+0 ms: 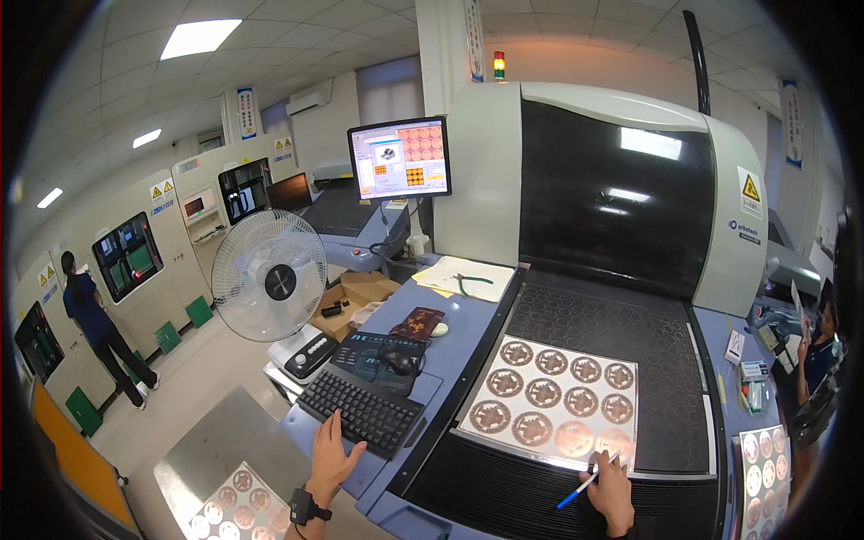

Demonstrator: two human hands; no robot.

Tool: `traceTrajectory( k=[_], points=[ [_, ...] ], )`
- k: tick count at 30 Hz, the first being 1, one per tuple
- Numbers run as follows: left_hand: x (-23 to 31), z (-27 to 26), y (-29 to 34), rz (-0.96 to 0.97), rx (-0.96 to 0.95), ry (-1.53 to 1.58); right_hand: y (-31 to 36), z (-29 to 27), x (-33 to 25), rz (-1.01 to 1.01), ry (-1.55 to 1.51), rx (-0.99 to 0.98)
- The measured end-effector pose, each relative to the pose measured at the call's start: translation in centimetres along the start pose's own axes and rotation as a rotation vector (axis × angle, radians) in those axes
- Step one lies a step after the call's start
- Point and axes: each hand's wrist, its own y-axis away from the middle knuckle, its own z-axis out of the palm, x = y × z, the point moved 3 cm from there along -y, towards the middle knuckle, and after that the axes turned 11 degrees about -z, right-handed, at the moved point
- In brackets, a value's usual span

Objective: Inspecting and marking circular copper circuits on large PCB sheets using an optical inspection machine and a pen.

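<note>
Machine (621, 202) with a pale housing and a dark glossy front stands beyond the hands, and a blue-grey table (463, 335) runs along its left side. A black flat bed (677, 423) stretches out from under the dark front, marked with faint rings. On the bed, toward its near left part, lies a pale sheet (562, 385) bearing twelve coppery round patterns in three rows of four; bare bed shows past its far and right edges. A white fan (270, 276) stands beyond the table's left edge, and a lit screen (399, 158) is raised past the table's far end. Along the table's left edge lies a black keyboard (364, 409). The left hand (333, 461) has its fingers loosely spread, the tips over the keyboard's near edge, well apart from the sheet. The right hand (612, 498) is at the sheet's near edge by its right corner, pinching a pen; whether the fingertips press on the sheet, I cannot tell. A black mouse (399, 362) sits just beyond the keyboard's far edge. Smallest, the blue-and-white pen (572, 494) slants leftward from the right hand.
</note>
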Motion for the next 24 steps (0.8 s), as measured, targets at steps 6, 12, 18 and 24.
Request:
traceTrajectory(
  k=[6,12,18,24],
  points=[
    [0.7,-2.1,-3.7,0.117,-0.303,-0.268,0.2,0.7,0.8,-0.034,0.027,0.002],
    [2.3,-3.1,-8.2,0.402,-0.470,-0.296,0.0,0.4,0.7,-0.035,0.020,0.086],
    [5.0,0.2,-11.4,0.660,-0.734,-0.441,0.1,-0.7,0.6,0.005,-0.033,0.199],
    [6.3,3.5,-13.1,0.747,-0.904,-0.458,-0.5,-1.2,0.7,0.023,-0.103,0.279]
  ],
)
